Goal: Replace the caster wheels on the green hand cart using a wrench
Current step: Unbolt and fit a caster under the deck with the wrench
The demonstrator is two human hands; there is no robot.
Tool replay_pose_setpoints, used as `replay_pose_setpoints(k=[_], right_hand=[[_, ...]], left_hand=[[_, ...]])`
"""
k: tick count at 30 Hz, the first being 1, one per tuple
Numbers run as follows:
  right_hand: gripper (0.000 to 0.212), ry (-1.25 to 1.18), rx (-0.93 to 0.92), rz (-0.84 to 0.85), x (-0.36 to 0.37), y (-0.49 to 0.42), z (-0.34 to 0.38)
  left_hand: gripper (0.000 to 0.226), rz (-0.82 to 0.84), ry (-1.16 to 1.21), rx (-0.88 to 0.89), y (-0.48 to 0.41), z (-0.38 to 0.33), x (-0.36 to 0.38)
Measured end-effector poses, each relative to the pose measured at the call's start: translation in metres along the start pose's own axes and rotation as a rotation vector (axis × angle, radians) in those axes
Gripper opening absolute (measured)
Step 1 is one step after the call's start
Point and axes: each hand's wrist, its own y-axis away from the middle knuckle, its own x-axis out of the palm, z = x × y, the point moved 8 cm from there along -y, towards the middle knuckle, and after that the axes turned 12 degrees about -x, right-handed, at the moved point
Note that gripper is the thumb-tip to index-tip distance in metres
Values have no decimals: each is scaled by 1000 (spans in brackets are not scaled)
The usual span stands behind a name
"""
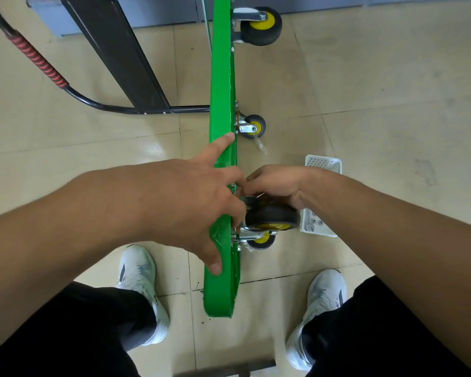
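1. Head view, looking down: the green hand cart (220, 77) stands on its edge on the tiled floor (378, 104), with its underside and wheels facing right. Its black handle (38, 61), wrapped in red, lies off to the left.
2. Left grip (196, 202), a bare hand, is open. Its fingers are straight and spread, pressing on the upper edge of the deck to steady it.
3. Right grip (278, 186) is closed, fingers curled at the bracket of the near large caster (272, 217). It holds this caster against the underside, just beside the left grip. Fingertips and fixings are hidden, so I cannot tell whether a bolt is in.
4. Other wheels on the underside: a far large caster (261, 25) at the far end, a midway small caster (253, 126), and a near small caster (263, 239) just below the held wheel.
5. White basket (324, 164) sits on the floor right of the cart, partly behind the right grip. It holds metal hardware; I cannot say whether the wrench is among it.
6. Judgement: the step in hand is seating the near large caster or hand-starting its fixings. The next move calls for holding the plate aligned with its holes, then taking up the wrench to tighten while the deck is braced.
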Motion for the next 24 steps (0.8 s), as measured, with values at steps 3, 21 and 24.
replay_pose_setpoints(k=[3,21,24], right_hand=[[12,-55,37,-6,0,-1,-4],[12,58,-27,-8,-3,-3,0],[5,44,-53,3,-1,-2,2]], left_hand=[[72,-17,91,-10,-1,2,1],[71,-7,105,-22,-1,1,0],[72,-1,103,-29,0,2,1]])
